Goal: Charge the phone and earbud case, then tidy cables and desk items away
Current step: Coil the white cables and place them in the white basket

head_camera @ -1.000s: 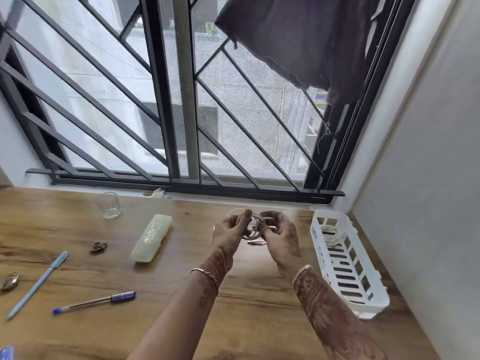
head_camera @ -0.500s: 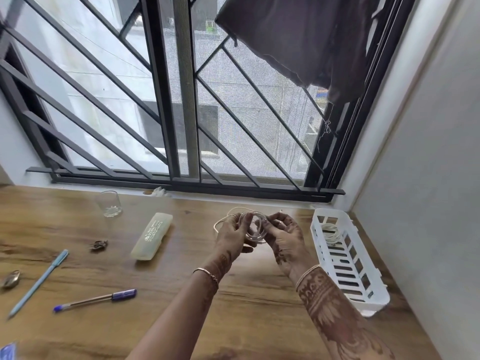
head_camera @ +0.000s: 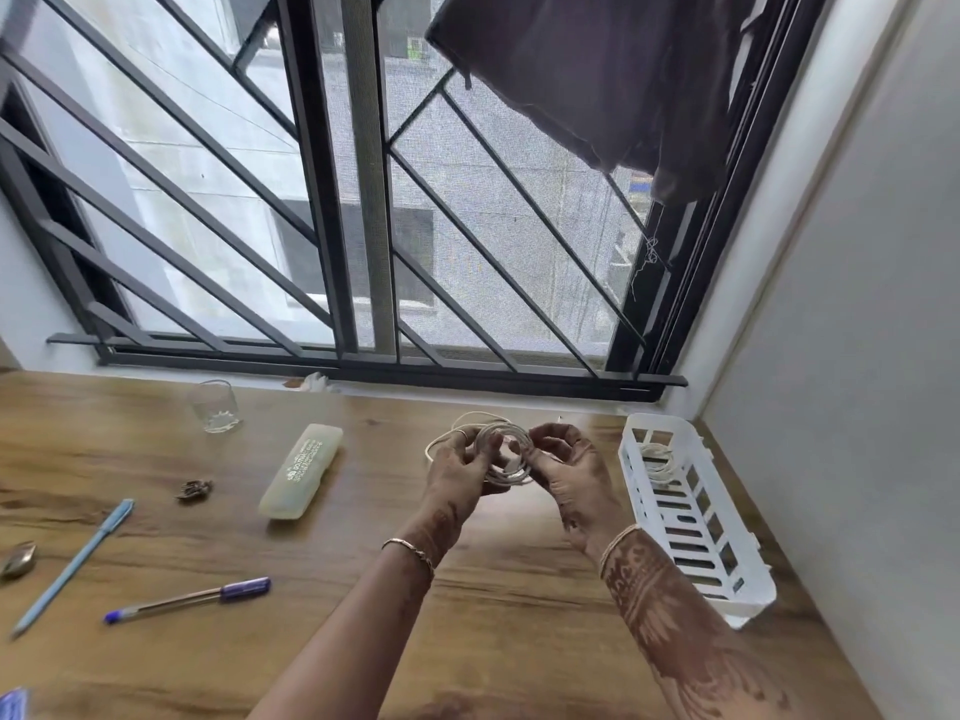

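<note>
A white cable [head_camera: 503,449] is wound into a small coil and held above the wooden desk [head_camera: 519,615] between both hands. My left hand [head_camera: 457,472] pinches the coil's left side, with a loose loop trailing out behind it. My right hand [head_camera: 569,467] grips the coil's right side. To the right, a white slotted plastic basket [head_camera: 727,574] lies along the wall with another coiled white cable [head_camera: 657,462] in its far end. No phone or earbud case is visible.
On the left of the desk lie a pale translucent case [head_camera: 302,470], a glass [head_camera: 215,406], a small brown hair clip [head_camera: 194,490], a light blue pen [head_camera: 72,566], a purple-capped pen [head_camera: 189,599] and a metallic object [head_camera: 20,559]. A barred window runs behind.
The coil has been wound tighter and rounder between the hands, and the hands have shifted slightly apart around it. The other desk items have not moved.
</note>
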### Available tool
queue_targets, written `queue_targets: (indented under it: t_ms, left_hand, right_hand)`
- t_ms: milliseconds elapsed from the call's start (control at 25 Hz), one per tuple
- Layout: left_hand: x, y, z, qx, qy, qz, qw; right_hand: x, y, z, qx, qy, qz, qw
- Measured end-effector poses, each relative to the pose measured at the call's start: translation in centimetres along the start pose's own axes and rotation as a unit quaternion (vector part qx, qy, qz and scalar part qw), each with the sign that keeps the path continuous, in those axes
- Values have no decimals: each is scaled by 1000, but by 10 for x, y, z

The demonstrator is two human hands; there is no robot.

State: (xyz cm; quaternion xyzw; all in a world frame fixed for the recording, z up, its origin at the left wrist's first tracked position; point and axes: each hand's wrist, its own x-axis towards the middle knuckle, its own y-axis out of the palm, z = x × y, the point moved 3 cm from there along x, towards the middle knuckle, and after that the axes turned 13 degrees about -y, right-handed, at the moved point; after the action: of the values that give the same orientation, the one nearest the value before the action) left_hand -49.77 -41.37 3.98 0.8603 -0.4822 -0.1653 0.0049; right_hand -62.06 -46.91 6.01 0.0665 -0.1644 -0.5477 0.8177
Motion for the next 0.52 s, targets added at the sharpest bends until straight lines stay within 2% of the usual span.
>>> queue_targets:
  t_ms: [120,240,400,520]
  left_hand:
    - [2,1,2,-17,-1,-2,1000]
    - [1,-1,0,-44,-4,11,999]
    - [-5,-4,-3,-63,-1,28,998]
    - [-4,-3,-3,4,-16,25,1000]
  right_hand:
    - [3,0,-1,-82,-13,8,996]
    - [4,2,-3,-106,-13,12,994]
    - [1,7,0,-33,9,-7,999]
    - [-2,8,-2,13,0,-45,999]
